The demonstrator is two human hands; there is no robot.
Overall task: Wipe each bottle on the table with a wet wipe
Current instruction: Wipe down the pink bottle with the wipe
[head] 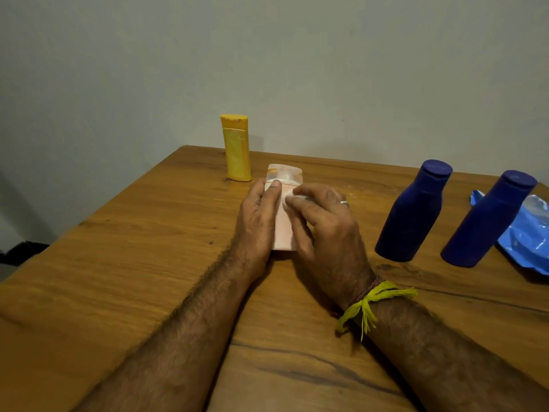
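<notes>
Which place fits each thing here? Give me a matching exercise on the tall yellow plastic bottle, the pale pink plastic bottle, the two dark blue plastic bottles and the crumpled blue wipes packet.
Things:
1. tall yellow plastic bottle
2. pale pink plastic bottle
3. two dark blue plastic bottles
4. crumpled blue wipes packet

Places:
A. between both hands
B. at the right edge of view
C. at the table's far edge by the wall
D. right of the hands

Pairs: 1-C, 2-A, 3-D, 4-B

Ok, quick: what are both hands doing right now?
Left hand: grips the pink bottle.
Right hand: presses a wipe on it.
</notes>
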